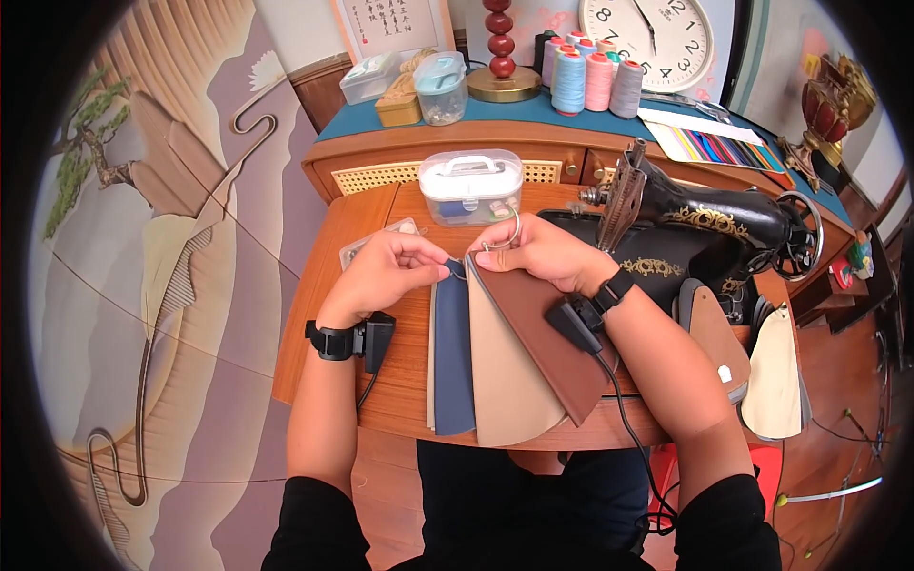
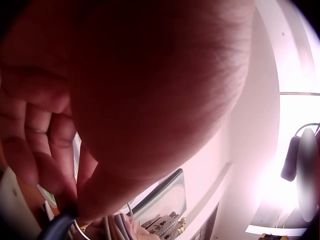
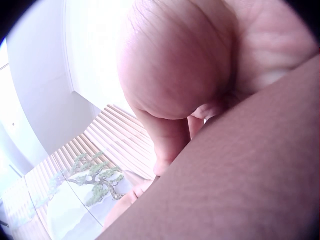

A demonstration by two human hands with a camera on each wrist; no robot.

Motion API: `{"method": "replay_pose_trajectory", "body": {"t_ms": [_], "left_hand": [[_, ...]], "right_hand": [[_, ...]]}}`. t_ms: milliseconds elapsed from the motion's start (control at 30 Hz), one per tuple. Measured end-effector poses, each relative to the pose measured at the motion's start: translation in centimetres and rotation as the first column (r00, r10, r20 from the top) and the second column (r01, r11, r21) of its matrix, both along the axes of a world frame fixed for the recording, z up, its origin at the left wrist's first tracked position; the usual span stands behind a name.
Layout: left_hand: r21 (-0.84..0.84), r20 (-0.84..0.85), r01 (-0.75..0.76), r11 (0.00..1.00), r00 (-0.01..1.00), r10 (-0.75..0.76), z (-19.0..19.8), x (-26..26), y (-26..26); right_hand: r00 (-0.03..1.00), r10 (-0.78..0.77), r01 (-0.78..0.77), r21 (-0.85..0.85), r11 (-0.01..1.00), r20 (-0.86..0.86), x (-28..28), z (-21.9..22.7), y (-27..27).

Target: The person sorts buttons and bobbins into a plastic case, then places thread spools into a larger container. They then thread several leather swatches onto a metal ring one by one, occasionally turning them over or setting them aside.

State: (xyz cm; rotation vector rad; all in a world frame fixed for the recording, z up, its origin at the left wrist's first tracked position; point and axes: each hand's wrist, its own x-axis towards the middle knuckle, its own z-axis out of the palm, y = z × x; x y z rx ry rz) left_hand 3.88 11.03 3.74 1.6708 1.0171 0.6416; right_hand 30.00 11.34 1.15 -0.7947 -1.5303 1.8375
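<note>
While the left hand [image 1: 386,271] pinches the blue swatch [image 1: 453,352] by its tip and the right hand's [image 1: 547,252] fingers grip the brown swatch [image 1: 528,309] over the table [image 1: 405,366], both look light, flexible and best held at their narrow ends.

Home sewing corner, black sewing machine [image 1: 728,214], thread spools [image 1: 598,84], wall clock [image 1: 657,36]
</note>
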Motion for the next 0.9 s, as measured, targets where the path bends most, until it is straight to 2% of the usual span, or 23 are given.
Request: {"method": "replay_pose_trajectory", "body": {"t_ms": [467,700,767,900], "left_hand": [[0.054,0.023,0.052,0.997,0.998,-0.053,-0.31,0.11,0.09],[0.076,0.003,0.047,0.996,0.999,-0.047,-0.54,0.14,0.15],[0.111,-0.001,0.006,0.994,1.0,-0.006,-0.86,0.1,0.28],[0.016,-0.061,-0.031,0.999,0.998,0.032,-0.38,0.07,0.06]], "right_hand": [[0.999,0.005,-0.005,0.0,1.0,-0.039,-0.25,0.33,-0.18],[0.999,-0.032,0.031,-0.045,0.998,-0.032,-0.29,0.07,0.01],[0.998,-0.039,0.037,-0.055,0.998,-0.039,-0.28,-0.01,0.11],[0.997,-0.072,0.069,-0.1,0.993,-0.023,-0.37,0.04,0.12]]}}
